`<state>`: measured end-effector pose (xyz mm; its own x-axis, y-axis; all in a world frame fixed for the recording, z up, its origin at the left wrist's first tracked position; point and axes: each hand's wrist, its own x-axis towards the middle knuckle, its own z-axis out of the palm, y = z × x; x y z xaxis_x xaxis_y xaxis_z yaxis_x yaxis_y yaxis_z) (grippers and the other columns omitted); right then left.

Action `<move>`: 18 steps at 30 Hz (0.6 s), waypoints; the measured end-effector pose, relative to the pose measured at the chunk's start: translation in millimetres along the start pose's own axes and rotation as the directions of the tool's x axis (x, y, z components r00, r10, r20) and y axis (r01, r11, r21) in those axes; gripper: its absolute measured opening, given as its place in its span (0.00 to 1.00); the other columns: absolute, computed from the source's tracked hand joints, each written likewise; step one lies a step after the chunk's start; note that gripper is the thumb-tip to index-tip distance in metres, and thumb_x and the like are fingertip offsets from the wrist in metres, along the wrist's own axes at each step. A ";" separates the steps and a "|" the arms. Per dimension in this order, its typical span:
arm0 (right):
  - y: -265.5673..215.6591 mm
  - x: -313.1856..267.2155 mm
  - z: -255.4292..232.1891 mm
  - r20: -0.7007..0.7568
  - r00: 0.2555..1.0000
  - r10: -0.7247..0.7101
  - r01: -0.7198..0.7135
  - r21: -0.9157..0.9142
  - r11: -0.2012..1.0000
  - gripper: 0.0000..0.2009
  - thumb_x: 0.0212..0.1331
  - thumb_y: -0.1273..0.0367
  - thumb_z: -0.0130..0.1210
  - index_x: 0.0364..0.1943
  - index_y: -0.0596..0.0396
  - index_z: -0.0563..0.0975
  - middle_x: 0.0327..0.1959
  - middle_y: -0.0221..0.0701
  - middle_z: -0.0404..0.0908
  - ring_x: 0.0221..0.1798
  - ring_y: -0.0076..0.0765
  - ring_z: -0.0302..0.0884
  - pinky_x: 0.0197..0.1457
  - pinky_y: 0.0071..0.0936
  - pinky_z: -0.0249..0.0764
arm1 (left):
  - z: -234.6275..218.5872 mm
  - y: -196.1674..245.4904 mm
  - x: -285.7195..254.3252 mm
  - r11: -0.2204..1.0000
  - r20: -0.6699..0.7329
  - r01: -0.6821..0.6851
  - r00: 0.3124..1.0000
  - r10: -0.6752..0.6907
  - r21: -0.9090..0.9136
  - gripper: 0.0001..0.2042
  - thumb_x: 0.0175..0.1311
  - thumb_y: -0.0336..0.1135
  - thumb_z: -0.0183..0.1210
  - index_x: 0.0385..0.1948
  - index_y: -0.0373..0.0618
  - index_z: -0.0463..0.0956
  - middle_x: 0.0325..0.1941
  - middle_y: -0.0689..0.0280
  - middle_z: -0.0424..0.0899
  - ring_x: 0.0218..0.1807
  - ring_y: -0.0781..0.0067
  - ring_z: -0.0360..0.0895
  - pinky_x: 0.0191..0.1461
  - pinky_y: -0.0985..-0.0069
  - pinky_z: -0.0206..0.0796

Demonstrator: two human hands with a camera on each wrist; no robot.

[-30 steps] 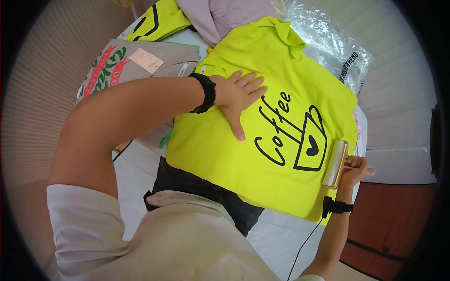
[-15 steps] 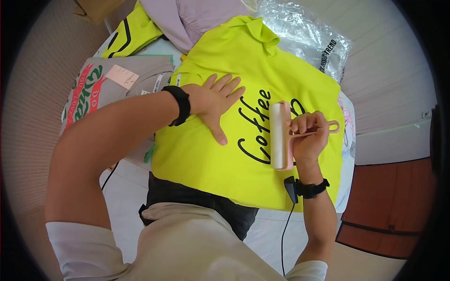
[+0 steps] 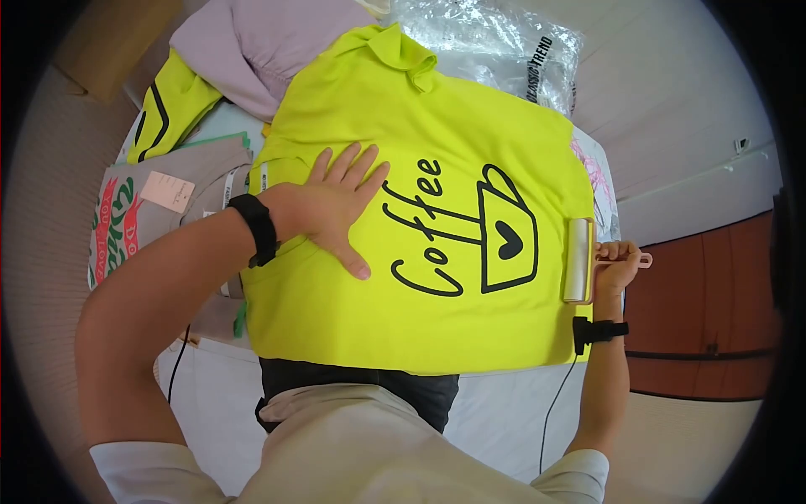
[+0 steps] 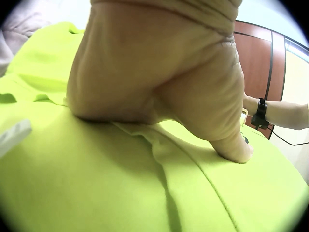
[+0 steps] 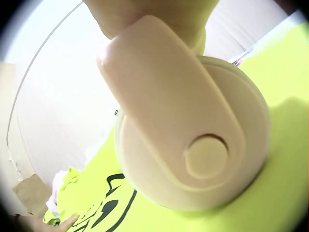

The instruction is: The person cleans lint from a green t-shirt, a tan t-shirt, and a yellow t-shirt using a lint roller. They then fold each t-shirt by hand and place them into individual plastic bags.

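A bright yellow-green shirt [image 3: 336, 328] with a black "Coffee" and cup print lies spread out in the head view. My left hand [image 3: 332, 206] presses flat on it left of the lettering, fingers spread and thumb pointing toward me. At the shirt's right edge my right hand [image 3: 620, 265] grips the pink handle of a lint roller [image 3: 578, 260], its pale cylinder over the fabric. The right wrist view shows the roller's pink end arm [image 5: 164, 96] close up, with the cylinder's end against the shirt; the gripping fingers are mostly hidden there.
A grey printed shirt [image 3: 214, 176] with a pink tag [image 3: 166, 191] lies at left. Behind are a mauve garment [image 3: 252, 50] and a clear plastic bag [image 3: 495, 50]. A cable [image 3: 547, 412] hangs from the right wrist camera. A reddish-brown cabinet [image 3: 714, 311] stands at right.
The lint roller went from the shirt's right edge leftward over the cup print, then back to the right edge. My left hand stays pressed on the shirt while the head view shifts.
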<state>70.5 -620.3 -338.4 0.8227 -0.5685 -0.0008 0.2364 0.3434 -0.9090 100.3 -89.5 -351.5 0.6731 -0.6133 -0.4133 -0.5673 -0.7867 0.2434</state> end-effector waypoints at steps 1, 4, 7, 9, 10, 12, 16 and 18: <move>-5.7 7.7 -13.9 -0.006 1.000 -0.004 0.004 -0.003 1.000 0.19 0.70 0.62 0.47 0.21 0.45 0.56 0.19 0.25 0.53 0.24 0.31 0.55 0.37 0.39 0.69 | -0.7 0.6 1.4 1.000 0.005 -0.001 1.000 0.001 0.000 0.84 0.28 0.84 0.70 0.81 0.35 0.29 0.86 0.36 0.27 0.86 0.35 0.18 0.83 0.38 0.16; -13.5 14.7 -27.7 -0.077 0.997 -0.023 0.022 -0.009 1.000 0.19 0.69 0.63 0.48 0.21 0.45 0.56 0.19 0.25 0.52 0.24 0.31 0.54 0.35 0.38 0.66 | 1.4 0.7 2.3 0.999 -0.007 0.001 1.000 -0.001 0.034 0.84 0.27 0.86 0.69 0.81 0.35 0.29 0.85 0.36 0.26 0.86 0.34 0.20 0.83 0.38 0.16; -14.2 -10.6 6.9 -0.072 0.997 -0.032 0.037 0.063 0.997 0.18 0.69 0.63 0.50 0.21 0.45 0.57 0.20 0.25 0.53 0.24 0.31 0.54 0.34 0.38 0.64 | 0.3 1.0 2.6 0.999 -0.006 0.002 1.000 -0.002 0.049 0.84 0.27 0.86 0.69 0.81 0.35 0.29 0.85 0.36 0.26 0.86 0.32 0.21 0.83 0.38 0.17; -15.1 -59.1 67.1 -0.092 0.992 0.090 -0.074 0.170 0.983 0.16 0.69 0.63 0.51 0.22 0.46 0.63 0.19 0.26 0.55 0.24 0.31 0.55 0.34 0.38 0.66 | 0.6 2.1 2.5 0.998 0.010 0.011 1.000 -0.011 0.055 0.84 0.28 0.86 0.69 0.81 0.35 0.29 0.85 0.36 0.25 0.86 0.32 0.20 0.83 0.38 0.17; -1.3 -62.4 60.5 0.085 0.989 0.121 -0.132 0.148 0.980 0.16 0.69 0.62 0.52 0.23 0.47 0.65 0.18 0.27 0.57 0.24 0.32 0.57 0.34 0.38 0.67 | -1.2 2.8 3.9 0.998 0.013 0.012 1.000 -0.013 0.063 0.84 0.28 0.86 0.69 0.81 0.35 0.29 0.85 0.36 0.25 0.86 0.32 0.20 0.83 0.37 0.18; 17.2 -86.8 78.4 0.198 0.951 0.239 -0.275 0.175 0.945 0.17 0.70 0.60 0.52 0.23 0.49 0.66 0.17 0.29 0.61 0.23 0.35 0.61 0.34 0.39 0.68 | -2.9 4.5 4.7 0.997 0.025 0.018 0.999 -0.020 0.076 0.84 0.29 0.85 0.70 0.81 0.35 0.28 0.85 0.36 0.25 0.86 0.32 0.20 0.83 0.37 0.18; 28.9 -103.7 77.7 0.340 0.924 0.175 -0.174 -0.033 0.984 0.18 0.69 0.58 0.48 0.22 0.49 0.62 0.16 0.31 0.58 0.22 0.36 0.61 0.34 0.41 0.70 | -1.1 3.7 5.1 0.998 0.003 0.021 1.000 -0.021 0.057 0.84 0.27 0.85 0.70 0.81 0.35 0.30 0.85 0.36 0.26 0.86 0.34 0.19 0.84 0.37 0.18; 27.6 -96.4 66.3 0.267 0.945 0.191 -0.208 0.038 0.977 0.18 0.69 0.58 0.48 0.22 0.48 0.62 0.16 0.30 0.57 0.22 0.35 0.60 0.34 0.40 0.70 | -3.5 4.2 5.7 0.998 0.026 0.026 0.999 -0.027 0.064 0.84 0.27 0.85 0.70 0.81 0.36 0.29 0.85 0.37 0.25 0.86 0.34 0.18 0.84 0.37 0.18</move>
<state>32.0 -506.5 -335.8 0.9601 -0.2723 -0.0630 0.0796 0.4824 -0.8723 103.4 -96.5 -349.8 0.6757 -0.5894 -0.4429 -0.5789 -0.7961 0.1762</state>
